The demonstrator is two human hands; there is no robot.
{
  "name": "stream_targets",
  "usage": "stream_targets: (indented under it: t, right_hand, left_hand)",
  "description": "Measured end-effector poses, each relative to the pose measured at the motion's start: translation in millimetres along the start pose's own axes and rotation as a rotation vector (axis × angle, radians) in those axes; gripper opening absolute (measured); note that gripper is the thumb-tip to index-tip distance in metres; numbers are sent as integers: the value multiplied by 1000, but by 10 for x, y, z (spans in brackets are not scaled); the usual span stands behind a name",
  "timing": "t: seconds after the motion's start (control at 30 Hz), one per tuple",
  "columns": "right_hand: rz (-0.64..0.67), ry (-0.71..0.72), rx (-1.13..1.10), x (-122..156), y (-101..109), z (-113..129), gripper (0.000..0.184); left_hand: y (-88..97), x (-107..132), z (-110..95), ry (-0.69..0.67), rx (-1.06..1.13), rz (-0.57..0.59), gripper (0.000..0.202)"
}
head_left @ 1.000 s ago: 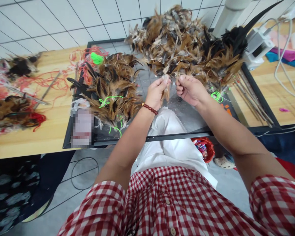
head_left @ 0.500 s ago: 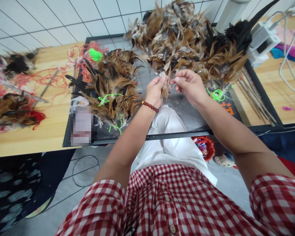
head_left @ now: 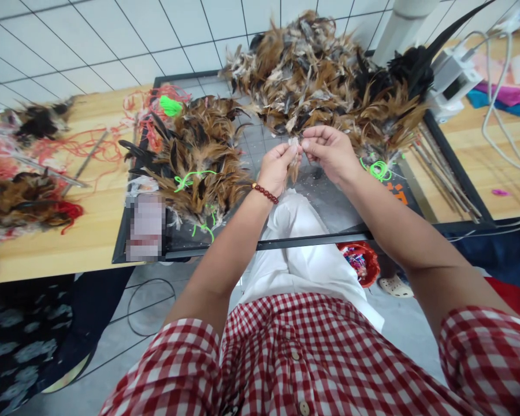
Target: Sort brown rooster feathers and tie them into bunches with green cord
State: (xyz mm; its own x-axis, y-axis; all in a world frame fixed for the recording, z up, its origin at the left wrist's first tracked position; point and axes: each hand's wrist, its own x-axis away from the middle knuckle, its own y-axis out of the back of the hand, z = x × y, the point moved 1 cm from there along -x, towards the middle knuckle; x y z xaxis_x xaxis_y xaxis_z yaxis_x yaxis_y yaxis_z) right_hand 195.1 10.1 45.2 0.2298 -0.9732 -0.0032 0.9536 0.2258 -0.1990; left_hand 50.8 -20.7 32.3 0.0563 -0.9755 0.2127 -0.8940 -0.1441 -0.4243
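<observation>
My left hand [head_left: 278,164] pinches a small brown and white bunch of feathers [head_left: 293,171], its pale end up between thumb and fingers. Close against it, my right hand [head_left: 330,151] has thumb and fingertips pressed together at the top of the bunch. Whatever those fingertips hold is too small to make out. Behind both hands rises a big heap of brown, white and black feathers [head_left: 294,75]. To the left lies a pile of brown feather bunches [head_left: 203,156], with bright green string [head_left: 194,176] across it.
A black-framed glass panel [head_left: 260,245] lies under the work. Thin sticks [head_left: 446,173] and a white charger [head_left: 453,81] are at the right. Red string [head_left: 86,149] and more feathers [head_left: 19,199] spread at left. A red basket [head_left: 364,280] sits below the edge. A neighbour's leg [head_left: 99,312] shows at left.
My right hand has moved left, bringing its fingertips up to the feather bunch in my left hand. The whole view has shifted slightly.
</observation>
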Motion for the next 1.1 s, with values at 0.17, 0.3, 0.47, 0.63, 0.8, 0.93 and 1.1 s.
stream_targets:
  t: [0.17, 0.3, 0.47, 0.63, 0.8, 0.93, 1.1]
  right_hand:
    - [-15, 31, -14, 12, -18, -27, 39]
    - [-85, 61, 1, 72, -68, 17, 45]
    - [-50, 92, -46, 124, -133, 58, 51]
    - [-74, 48, -16, 118, -160, 35, 47]
    - [-91, 45, -15, 101, -158, 15, 48]
    - [-118, 32, 19, 58, -82, -26, 54]
    - [-72, -32, -20, -7, 30, -112, 61]
  left_hand:
    - [-9, -1, 5, 19, 1, -23, 20]
    - [-7, -14, 4, 10, 48, -54, 19]
    - [-28, 12, -10, -13, 65, -55, 14]
    - [-50, 43, 14, -19, 47, -73, 19]
    - [-62, 25, 77, -64, 40, -96, 19]
    - [-78, 39, 68, -68, 43, -101, 14]
    - [-79, 57, 35, -18, 42, -32, 18]
